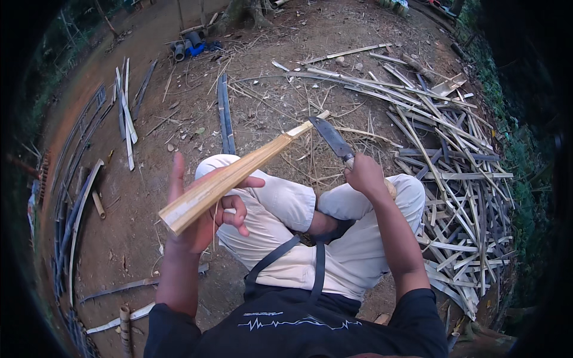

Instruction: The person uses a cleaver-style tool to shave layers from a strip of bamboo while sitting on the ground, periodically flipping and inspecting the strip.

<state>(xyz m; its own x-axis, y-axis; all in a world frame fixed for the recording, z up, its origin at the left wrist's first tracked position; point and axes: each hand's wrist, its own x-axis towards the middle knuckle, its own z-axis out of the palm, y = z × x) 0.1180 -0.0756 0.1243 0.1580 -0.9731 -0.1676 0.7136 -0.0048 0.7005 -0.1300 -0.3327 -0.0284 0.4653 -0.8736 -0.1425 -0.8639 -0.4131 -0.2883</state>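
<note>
Across the palm of my left hand [206, 224] rests a split bamboo piece [236, 174], pale yellow, wide at the near end and narrow at the far tip. The thumb points up on one side of it, with the other fingers loosely spread or curled beneath. My right hand [365, 174] is closed around the handle of a large knife [334, 138] with a broad dark blade. The blade's tip meets the narrow far end of the bamboo piece, which slants up to the right above my crossed legs.
A big heap of split bamboo strips [447, 173] covers the ground at right. Dark bamboo strips [225, 113] lie ahead of my knee, and more long strips [80, 221] lie at left. Dark tubes [179, 51] and a blue item [196, 49] are near a tree trunk [242, 15].
</note>
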